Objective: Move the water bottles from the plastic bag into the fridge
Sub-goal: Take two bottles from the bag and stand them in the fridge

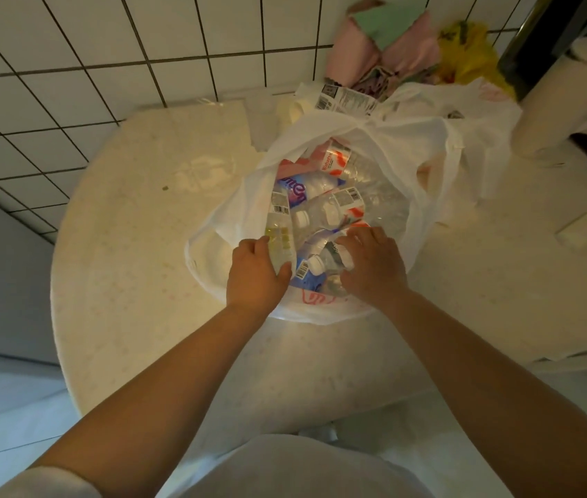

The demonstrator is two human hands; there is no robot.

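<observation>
On the table (112, 267): plastic bag (324, 138), mouth spread for access, water bottles (335, 206) heaped inside. Our left hand (256, 273) grips one; right hand (374, 267) curls over another, ready for lifting out.

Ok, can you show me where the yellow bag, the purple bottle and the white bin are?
yellow bag (471, 53): head view, on its crumpled middle, by the tiled wall.
purple bottle (302, 190): head view, on its purple label, inside the plastic bag.
white bin (568, 98): head view, on its round side wall.
</observation>
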